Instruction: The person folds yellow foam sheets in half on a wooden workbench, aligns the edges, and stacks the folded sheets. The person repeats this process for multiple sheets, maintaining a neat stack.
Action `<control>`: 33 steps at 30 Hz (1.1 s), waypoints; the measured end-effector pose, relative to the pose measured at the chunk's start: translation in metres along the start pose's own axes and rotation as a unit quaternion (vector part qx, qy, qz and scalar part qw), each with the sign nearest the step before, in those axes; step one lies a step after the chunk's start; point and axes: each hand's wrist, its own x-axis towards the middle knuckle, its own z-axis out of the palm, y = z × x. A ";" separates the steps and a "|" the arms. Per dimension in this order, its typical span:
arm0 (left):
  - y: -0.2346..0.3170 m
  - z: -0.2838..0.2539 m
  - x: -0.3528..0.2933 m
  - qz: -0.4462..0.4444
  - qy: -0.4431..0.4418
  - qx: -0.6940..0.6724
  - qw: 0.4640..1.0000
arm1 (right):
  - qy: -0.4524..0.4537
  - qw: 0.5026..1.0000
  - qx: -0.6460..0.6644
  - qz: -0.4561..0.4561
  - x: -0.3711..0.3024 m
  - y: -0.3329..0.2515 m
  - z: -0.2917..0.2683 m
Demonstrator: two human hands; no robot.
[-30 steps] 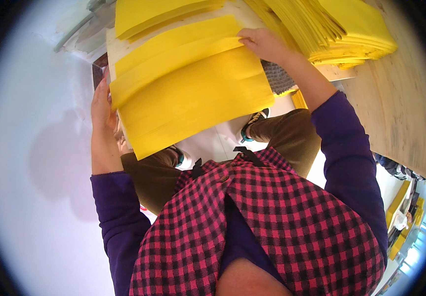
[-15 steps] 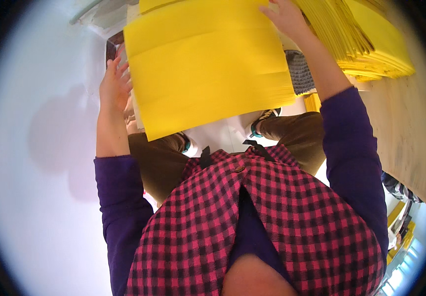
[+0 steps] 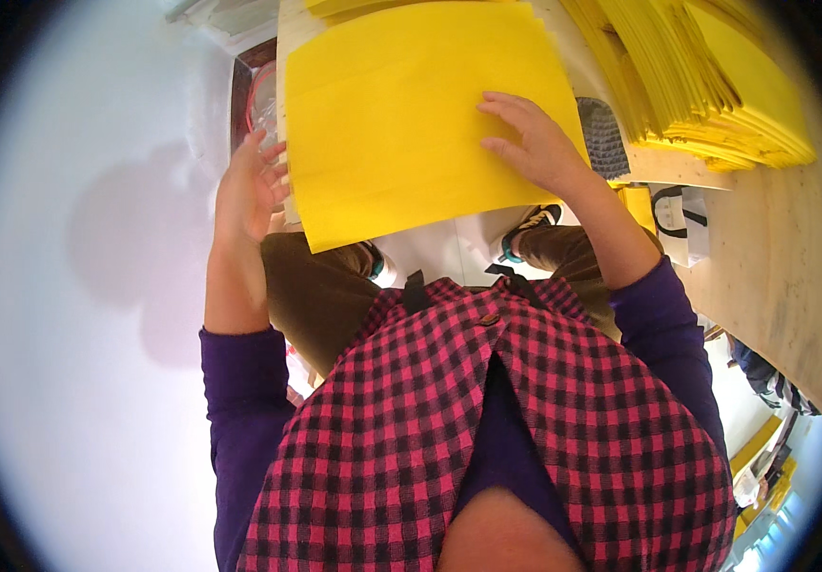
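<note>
A broad yellow sheet, felt-like and with faint creases, lies flat in front of me, its near edge jutting out over my lap. Several layers seem to show along its right side. My right hand is over its right half, fingers stretched out and apart; whether it touches the surface I cannot tell. At the left edge, my left hand is held upright with spread fingers, close beside the sheet and gripping nothing.
A thick pile of folded yellow pieces stands on the wooden table to the right. A dark grey textured pad lies between it and the sheet. A white bag with black handles is below. The white wall is at left.
My right hand has come from the sheet's far right corner back toward me, over its surface. The whole view has shifted slightly, and my left hand stays by the left edge.
</note>
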 end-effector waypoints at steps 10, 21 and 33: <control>-0.042 0.017 -0.062 0.123 0.039 0.094 0.987 | -0.012 0.999 0.007 -0.036 -0.001 -0.016 0.006; -0.052 0.023 -0.075 0.136 0.056 -0.011 0.989 | -0.024 0.993 0.003 -0.117 -0.020 -0.064 0.018; -0.065 0.019 -0.070 0.171 0.038 -0.006 0.985 | -0.030 0.996 0.000 -0.089 -0.024 -0.066 0.014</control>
